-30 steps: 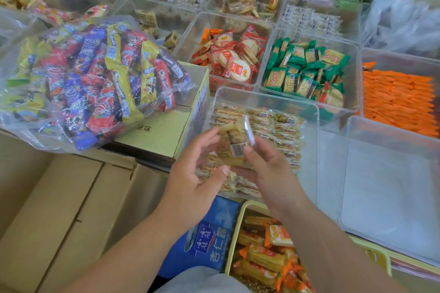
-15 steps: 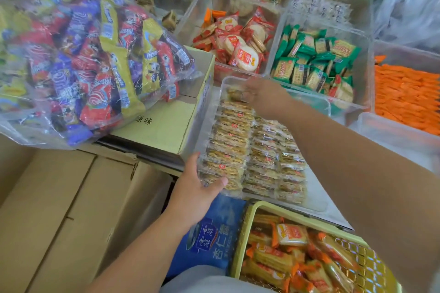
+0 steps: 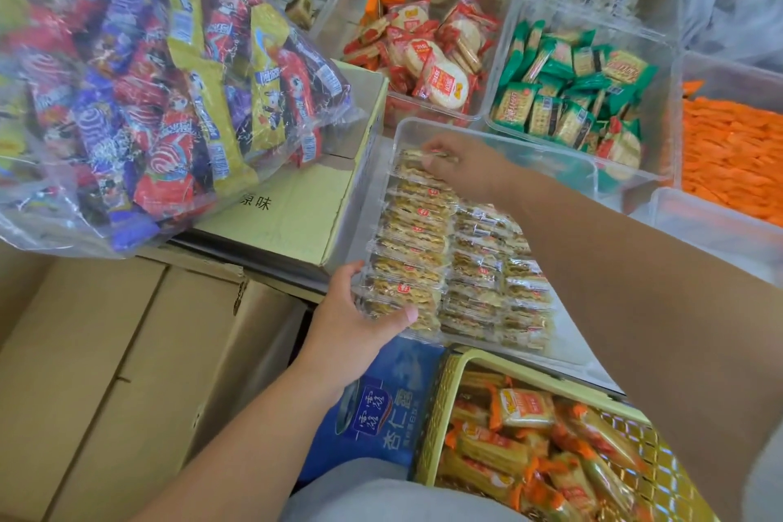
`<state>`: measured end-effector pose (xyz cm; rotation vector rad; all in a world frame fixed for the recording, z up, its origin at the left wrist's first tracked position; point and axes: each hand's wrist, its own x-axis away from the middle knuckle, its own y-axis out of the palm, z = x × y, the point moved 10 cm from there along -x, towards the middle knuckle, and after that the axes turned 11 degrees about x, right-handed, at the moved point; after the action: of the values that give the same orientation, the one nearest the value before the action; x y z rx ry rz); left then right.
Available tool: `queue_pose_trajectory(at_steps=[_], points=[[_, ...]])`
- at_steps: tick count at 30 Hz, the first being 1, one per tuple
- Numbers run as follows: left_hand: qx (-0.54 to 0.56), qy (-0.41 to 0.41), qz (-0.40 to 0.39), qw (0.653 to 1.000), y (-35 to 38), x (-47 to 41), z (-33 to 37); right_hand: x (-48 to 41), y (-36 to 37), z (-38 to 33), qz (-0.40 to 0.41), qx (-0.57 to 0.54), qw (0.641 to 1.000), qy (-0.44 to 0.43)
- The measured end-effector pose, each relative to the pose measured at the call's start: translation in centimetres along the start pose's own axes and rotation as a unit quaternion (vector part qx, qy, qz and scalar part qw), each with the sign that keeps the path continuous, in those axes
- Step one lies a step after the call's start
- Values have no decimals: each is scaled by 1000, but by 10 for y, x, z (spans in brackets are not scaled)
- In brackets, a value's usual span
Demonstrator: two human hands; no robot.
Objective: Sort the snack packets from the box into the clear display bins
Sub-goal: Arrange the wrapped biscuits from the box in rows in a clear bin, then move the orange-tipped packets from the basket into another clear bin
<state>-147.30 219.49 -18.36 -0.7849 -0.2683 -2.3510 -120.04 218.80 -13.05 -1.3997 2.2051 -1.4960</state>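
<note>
Gripping bin (image 3: 559, 165): left hand (image 3: 351, 326); right hand (image 3: 470, 165) pinches packet (image 3: 414, 160).

- In the clear bin (image 3: 546, 155), packets (image 3: 413, 250) are lying in rows.
- Left of it, a sweets bag (image 3: 169, 89) is sitting on a carton (image 3: 292, 208).
- A basket (image 3: 440, 407) is standing just in front.

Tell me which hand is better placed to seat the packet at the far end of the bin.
Right. The right hand pinches the packet there; the left hand grips the near corner of the bin.
</note>
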Motion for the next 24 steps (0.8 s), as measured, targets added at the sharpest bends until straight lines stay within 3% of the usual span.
queue_pose_trajectory(at_steps=[3,9,14,20,24], points=[[-2,0,2,1000,-1,0,0,-2,11,5,-36,23,999,1],[-5,-2,6,1000,-3,0,-3,-5,19,-1,-33,92,995,-8],[16,-4,-3,1000,-4,1,-1,7,9,2,-13,48,999,4],[-15,10,42,999,-19,23,5,101,-28,22,109,-17,994,15],[-78,114,149,979,-36,56,27,213,-35,49,198,-59,978,18]])
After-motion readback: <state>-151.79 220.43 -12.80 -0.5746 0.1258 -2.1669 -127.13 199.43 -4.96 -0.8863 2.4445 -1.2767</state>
